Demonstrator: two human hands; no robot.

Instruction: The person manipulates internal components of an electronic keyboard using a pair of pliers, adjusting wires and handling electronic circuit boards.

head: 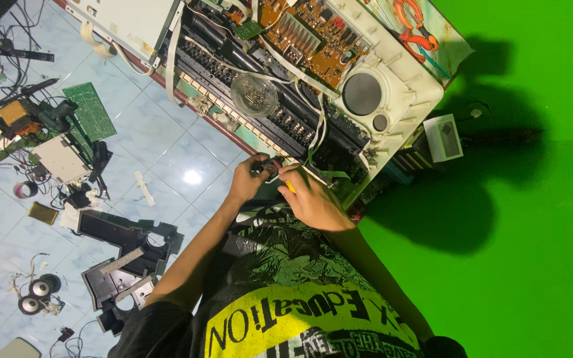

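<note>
Pinching a small dark part (266, 167), the left hand (247, 180); right hand (313, 199) grips a yellow-handled tool (289, 187).

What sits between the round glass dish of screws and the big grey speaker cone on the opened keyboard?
In the head view, between the glass dish and the speaker cone lie black internal parts crossed by white wires, with the brown circuit board's lower edge just above.
</note>
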